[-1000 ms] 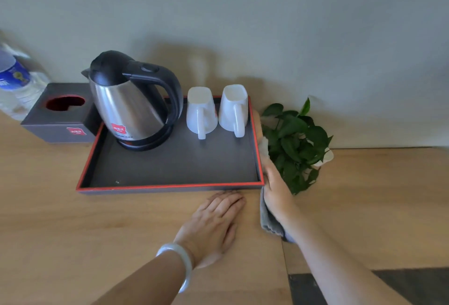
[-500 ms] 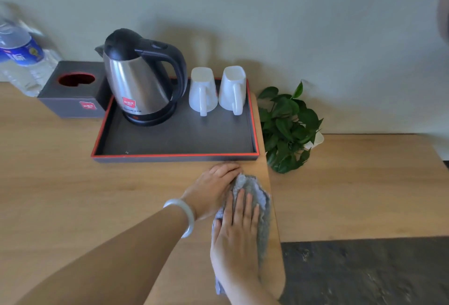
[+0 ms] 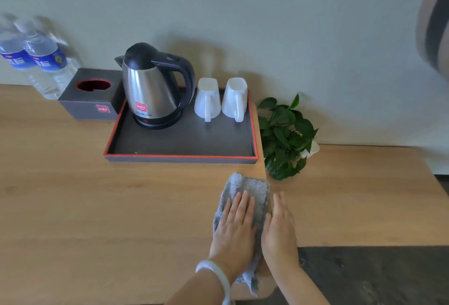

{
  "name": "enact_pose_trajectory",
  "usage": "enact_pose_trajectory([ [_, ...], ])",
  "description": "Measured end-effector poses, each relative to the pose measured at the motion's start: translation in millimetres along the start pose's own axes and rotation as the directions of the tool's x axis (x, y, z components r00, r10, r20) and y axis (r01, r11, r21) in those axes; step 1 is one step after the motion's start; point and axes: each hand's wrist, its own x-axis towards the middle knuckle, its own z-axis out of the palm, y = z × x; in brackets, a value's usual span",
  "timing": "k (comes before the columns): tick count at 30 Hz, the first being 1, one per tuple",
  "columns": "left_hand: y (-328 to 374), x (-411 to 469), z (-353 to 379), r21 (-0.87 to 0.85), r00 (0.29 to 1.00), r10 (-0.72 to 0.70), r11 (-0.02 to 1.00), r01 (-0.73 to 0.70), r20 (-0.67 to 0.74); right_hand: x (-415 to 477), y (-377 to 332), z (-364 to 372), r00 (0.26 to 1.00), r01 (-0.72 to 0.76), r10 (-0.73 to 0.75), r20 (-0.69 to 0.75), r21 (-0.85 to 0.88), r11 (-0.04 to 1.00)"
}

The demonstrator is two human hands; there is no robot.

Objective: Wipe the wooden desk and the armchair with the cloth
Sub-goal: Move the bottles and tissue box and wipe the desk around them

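The crumpled grey terry cloth [image 3: 245, 184] lies at the right edge of the light wooden desk [image 3: 109, 207], pressed under the flat, straight-fingered left hand [image 3: 234, 229], with the right hand [image 3: 279, 231], likewise flat and gripping nothing, against its right side.

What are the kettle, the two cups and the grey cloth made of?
Kettle: looks like shiny steel, because its body mirrors the light. Its lid and handle look like black plastic.
Cups: probably glazed white ceramic, as they are smooth and a bit glossy.
Cloth: soft grey fabric, maybe microfibre, with a fuzzy, nubby surface.
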Motion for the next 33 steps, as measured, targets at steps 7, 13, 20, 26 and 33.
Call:
enact_pose_trajectory([
  [7,-78.4,-57.7,-1.9,0.088,0.998,-0.056,0.995,0.053,0.031,17.8,-21.9,37.0,0.915,0.403,-0.39,0.105,-0.274,0.873],
  [13,-126.5,-46.7,-27.6,0.126,0.782,-0.622,0.774,0.621,-0.028,40.6,-49.4,62.7,0.927,0.374,-0.37,0.067,-0.27,0.887],
  [20,-35.5,-27.1,5.3,0.125,0.975,-0.217,0.97,0.21,0.04,43.5,-47.8,59.6,0.916,0.396,-0.396,0.059,-0.278,0.875],
  [26,-136.1,-105.4,-15.8,0.132,0.928,-0.372,0.92,0.369,-0.002,38.3,-50.6,57.5,0.914,0.396,-0.401,0.052,-0.322,0.86],
  [33,-245.4,-122.1,-51.9,-0.074,0.504,-0.848,0.52,0.851,-0.164,31.6,-63.1,60.9,0.926,0.361,-0.376,0.027,-0.351,0.864],
])
